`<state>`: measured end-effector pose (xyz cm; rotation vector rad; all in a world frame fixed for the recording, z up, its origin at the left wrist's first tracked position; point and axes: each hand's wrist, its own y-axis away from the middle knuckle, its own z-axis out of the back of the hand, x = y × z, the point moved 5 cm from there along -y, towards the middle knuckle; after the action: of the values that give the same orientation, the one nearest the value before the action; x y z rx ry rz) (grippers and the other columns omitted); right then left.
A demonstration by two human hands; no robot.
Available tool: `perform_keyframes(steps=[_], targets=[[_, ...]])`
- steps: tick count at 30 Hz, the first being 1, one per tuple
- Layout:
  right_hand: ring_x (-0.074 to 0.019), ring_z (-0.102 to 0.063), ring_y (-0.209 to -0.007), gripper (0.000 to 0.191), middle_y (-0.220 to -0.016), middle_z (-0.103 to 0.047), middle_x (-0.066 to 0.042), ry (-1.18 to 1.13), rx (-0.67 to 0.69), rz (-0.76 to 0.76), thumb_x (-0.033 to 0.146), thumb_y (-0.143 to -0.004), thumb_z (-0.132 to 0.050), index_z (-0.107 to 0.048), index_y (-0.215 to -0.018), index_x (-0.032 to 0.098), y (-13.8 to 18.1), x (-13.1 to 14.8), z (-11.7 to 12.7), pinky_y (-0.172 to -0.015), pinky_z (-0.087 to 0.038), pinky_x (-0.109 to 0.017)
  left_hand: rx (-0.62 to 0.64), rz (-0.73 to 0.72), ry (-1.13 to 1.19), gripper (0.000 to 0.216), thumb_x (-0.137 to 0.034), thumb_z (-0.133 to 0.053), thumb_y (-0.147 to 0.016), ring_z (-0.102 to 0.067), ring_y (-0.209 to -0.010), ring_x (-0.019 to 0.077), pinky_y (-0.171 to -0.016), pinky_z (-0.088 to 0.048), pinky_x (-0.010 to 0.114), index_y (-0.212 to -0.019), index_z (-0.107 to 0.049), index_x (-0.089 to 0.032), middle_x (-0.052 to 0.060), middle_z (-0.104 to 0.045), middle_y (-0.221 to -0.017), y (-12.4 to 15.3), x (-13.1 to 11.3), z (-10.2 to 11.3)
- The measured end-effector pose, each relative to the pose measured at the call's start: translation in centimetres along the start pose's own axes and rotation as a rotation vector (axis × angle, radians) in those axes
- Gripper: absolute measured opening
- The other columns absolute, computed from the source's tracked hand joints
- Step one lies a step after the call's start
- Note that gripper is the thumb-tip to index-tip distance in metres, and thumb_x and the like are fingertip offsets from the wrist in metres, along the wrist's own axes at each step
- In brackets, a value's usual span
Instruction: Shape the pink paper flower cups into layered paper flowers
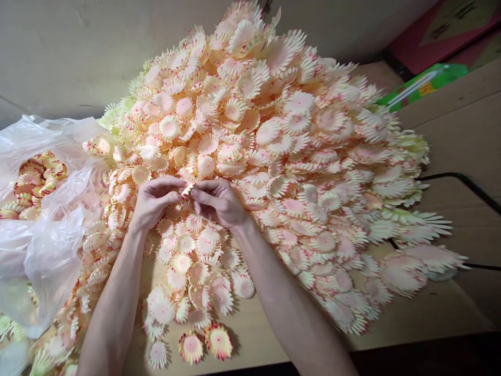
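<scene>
A big heap of cream and pink artificial flower heads (274, 156) covers the wooden table (462, 141). My left hand (154, 201) and my right hand (219, 201) meet above the near part of the heap. Both pinch one small flower piece (188, 190) between their fingertips. Loose flower heads (191, 292) lie scattered between my forearms and toward the front edge.
A clear plastic bag (47, 224) holding more yellow and red flower heads (33, 180) sits at the left. A green box (425, 83) and a pink box (442, 31) lie at the back right. A black metal frame (469, 183) runs along the right side.
</scene>
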<state>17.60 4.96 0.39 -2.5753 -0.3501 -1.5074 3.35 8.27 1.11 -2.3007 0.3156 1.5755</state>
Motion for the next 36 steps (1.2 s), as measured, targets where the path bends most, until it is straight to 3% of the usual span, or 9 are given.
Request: perform_keyframes(steps=[8,14,21,36], targets=[[-0.0037,-0.044,-0.035,0.023,-0.052,-0.062,0.003,-0.029,-0.003,-0.020,0.035,-0.072,-0.082,-0.075,-0.080,0.015,-0.01,-0.15,0.00,-0.033,-0.029,-0.017,0.008,0.009,-0.024,0.022,-0.023,-0.087,-0.065,-0.071,-0.095,0.0188,-0.082,-0.057,0.029,-0.086,-0.080,-0.022,0.007,-0.077,-0.101,0.04,-0.12,-0.28],[-0.0041,-0.045,-0.035,0.019,-0.050,-0.062,0.003,-0.036,-0.007,0.002,0.032,-0.071,-0.082,-0.076,-0.080,0.016,-0.09,-0.24,0.04,-0.032,-0.029,-0.017,0.007,0.028,0.000,0.023,-0.021,-0.087,-0.064,-0.073,-0.084,0.0143,-0.076,-0.058,0.024,-0.085,-0.080,-0.022,0.005,-0.079,-0.094,0.09,-0.08,-0.39],[-0.0032,-0.043,-0.033,0.023,-0.048,-0.060,0.004,-0.002,-0.036,-0.020,0.035,-0.068,-0.084,-0.075,-0.077,0.016,-0.06,-0.19,-0.02,-0.031,-0.027,-0.017,-0.018,0.037,-0.004,0.024,-0.022,-0.089,-0.061,-0.073,-0.082,0.0152,-0.075,-0.059,0.025,-0.083,-0.079,-0.021,0.005,-0.078,-0.092,0.02,-0.04,-0.37],[-0.0042,-0.042,-0.034,0.014,-0.046,-0.059,0.005,-0.005,-0.049,0.004,0.028,-0.072,-0.076,-0.071,-0.073,0.015,-0.04,-0.20,0.36,-0.035,-0.029,-0.019,-0.025,0.068,-0.070,0.021,-0.026,-0.086,-0.066,-0.073,-0.078,0.0150,-0.074,-0.058,0.026,-0.086,-0.080,-0.021,0.006,-0.079,-0.091,0.17,0.06,-0.25]])
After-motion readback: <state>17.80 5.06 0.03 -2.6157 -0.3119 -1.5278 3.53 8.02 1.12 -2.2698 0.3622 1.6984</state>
